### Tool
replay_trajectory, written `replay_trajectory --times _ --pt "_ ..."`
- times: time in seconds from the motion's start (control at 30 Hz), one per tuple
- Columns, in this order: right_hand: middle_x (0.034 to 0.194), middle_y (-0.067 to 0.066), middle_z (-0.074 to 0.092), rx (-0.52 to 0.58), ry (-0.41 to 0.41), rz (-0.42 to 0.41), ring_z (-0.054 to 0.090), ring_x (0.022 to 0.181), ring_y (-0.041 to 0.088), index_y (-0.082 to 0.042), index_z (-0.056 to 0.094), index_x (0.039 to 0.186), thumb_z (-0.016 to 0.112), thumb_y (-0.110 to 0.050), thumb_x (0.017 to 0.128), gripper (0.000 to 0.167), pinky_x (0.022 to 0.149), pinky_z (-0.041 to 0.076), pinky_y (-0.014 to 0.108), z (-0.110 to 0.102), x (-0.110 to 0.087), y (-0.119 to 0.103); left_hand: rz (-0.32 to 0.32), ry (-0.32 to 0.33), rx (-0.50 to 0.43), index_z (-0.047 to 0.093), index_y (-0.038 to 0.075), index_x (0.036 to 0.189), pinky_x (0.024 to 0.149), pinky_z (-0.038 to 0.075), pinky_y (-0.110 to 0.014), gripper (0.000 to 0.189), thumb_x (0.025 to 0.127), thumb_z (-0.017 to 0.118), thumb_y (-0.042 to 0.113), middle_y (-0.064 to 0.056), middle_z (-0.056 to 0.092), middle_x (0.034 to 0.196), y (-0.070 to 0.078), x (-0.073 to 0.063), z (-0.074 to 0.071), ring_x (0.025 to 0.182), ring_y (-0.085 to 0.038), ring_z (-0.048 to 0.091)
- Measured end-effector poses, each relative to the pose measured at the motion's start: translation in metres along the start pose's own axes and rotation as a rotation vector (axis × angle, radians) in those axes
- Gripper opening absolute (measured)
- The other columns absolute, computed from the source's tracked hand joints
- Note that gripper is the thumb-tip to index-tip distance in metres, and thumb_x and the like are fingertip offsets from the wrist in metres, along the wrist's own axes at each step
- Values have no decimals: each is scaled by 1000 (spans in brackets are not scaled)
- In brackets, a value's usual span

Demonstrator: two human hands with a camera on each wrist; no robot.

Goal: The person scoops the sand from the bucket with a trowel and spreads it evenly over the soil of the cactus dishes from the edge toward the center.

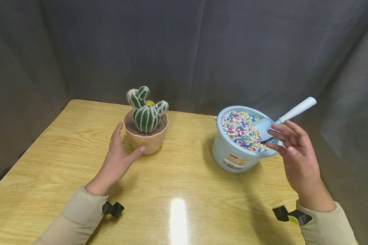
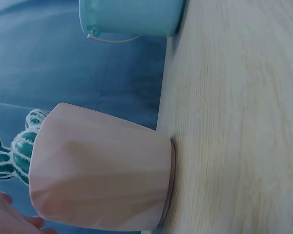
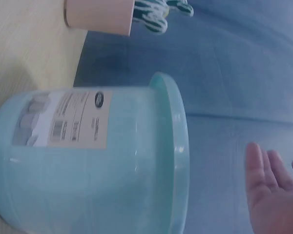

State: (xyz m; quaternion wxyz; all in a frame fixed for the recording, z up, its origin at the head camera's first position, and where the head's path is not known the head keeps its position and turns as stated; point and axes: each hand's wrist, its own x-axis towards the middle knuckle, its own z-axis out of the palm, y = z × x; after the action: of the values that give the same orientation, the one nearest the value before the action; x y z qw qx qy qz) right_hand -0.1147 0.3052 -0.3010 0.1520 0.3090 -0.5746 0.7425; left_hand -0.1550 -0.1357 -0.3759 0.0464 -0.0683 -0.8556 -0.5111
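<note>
A peach-coloured flowerpot (image 1: 148, 144) holds a green cactus (image 1: 145, 117) with white stripes and a yellow top. My left hand (image 1: 118, 160) is at the pot's near left side, thumb and fingers spread around it. To the right, a light blue bucket (image 1: 233, 156) is filled with multicoloured pellets (image 1: 240, 131). Stuck in the pellets is a blue scoop (image 1: 263, 127), its white handle (image 1: 299, 109) leaning up to the right. My right hand (image 1: 302, 160) hovers by the bucket's right rim, fingers loosely bent close to the scoop, holding nothing.
Both containers stand on a wooden table (image 1: 184, 183). Dark grey cloth (image 1: 184, 51) hangs behind the table and along its sides. In the left wrist view, the bucket's thin wire handle (image 2: 115, 40) hangs at its side.
</note>
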Motion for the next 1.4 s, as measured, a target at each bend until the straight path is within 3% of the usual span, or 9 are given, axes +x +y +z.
replay_trajectory --times 0.1,0.2,0.3,0.4,0.5,0.73,0.9,1.2,1.4 --pt "129 22 63 36 169 -69 61 119 29 8 49 139 33 11 100 43 94 54 31 -4 0 0 2 14 -18 -5 10 165 117 14 -69 106 96 71 35 -23 -1 169 -1 3 2 154 -45 6" --pt "114 25 66 36 399 -175 65 104 29 14 53 127 40 8 99 31 84 55 30 -6 1 1 4 24 -24 -5 10 165 118 14 -69 105 97 71 35 -23 0 169 -1 6 5 154 -45 7" --pt "104 25 65 26 613 -209 63 94 29 12 56 117 48 4 100 21 76 54 29 -9 3 0 5 30 -33 -5 8 165 118 14 -69 104 98 70 34 -24 0 169 -3 9 6 154 -45 7" --pt "105 23 63 -5 742 -135 60 95 28 9 59 113 51 1 102 16 76 51 27 -14 6 -1 6 38 -42 -6 8 165 119 13 -67 105 97 71 33 -24 1 169 -5 11 7 154 -45 6" --pt "109 19 63 -63 802 -2 58 101 26 4 62 113 51 -4 105 16 79 49 25 -20 8 -1 7 44 -48 -6 7 164 119 13 -67 106 97 71 32 -25 1 168 -7 13 7 154 -44 7" --pt "123 9 54 -114 854 253 48 113 19 -8 57 121 49 -16 108 17 86 42 25 -35 12 6 -6 43 -49 -6 6 164 119 12 -67 107 95 72 30 -26 1 168 -11 16 9 154 -44 6" --pt "130 3 48 -96 812 415 44 119 16 -15 51 127 52 -23 108 21 90 44 24 -46 19 10 -19 42 -52 -6 6 164 119 13 -66 107 95 72 31 -25 1 169 -13 20 10 154 -43 6" --pt "132 1 44 -103 629 484 45 121 16 -20 43 131 52 -23 108 25 91 47 22 -61 29 12 -49 24 -45 -13 8 164 120 11 -64 115 94 74 36 -23 -5 170 -15 27 11 155 -43 2" --pt "132 0 46 -133 624 506 46 121 14 -20 43 132 55 -24 107 28 91 47 20 -68 39 10 -49 22 -16 -14 6 163 120 11 -65 119 92 77 36 -24 -5 169 -17 32 11 154 -46 3"
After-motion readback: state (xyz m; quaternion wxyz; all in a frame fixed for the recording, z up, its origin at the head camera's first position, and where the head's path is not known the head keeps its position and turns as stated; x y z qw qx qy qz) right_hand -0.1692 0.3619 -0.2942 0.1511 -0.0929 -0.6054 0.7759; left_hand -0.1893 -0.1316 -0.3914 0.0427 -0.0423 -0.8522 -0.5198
